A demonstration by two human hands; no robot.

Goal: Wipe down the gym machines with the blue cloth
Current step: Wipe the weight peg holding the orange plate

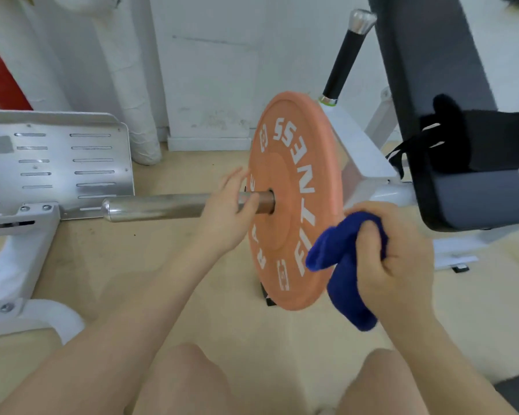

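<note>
Blue cloth point(345, 259), bunched in the clenched right hand point(393, 253), presses the orange rubber weight plate's point(294, 202) rim while the relaxed left hand point(228, 205) steadies the steel sleeve point(168, 206); next, likely sweep around the rim.

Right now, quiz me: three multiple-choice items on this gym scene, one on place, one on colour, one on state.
1. Where is the cloth?
A. on the floor
B. in the right hand, at the plate's rim
C. draped over the bar

2. What colour is the plate?
A. orange
B. green
C. black

3. What is the left hand doing?
A. hanging idle
B. holding the cloth
C. resting on the bar beside the plate

Key: 1 B, the right hand grips it bunched against the rim. 2 A, orange with white lettering. 3 C, its fingers lie on the bar at the hub.
</note>
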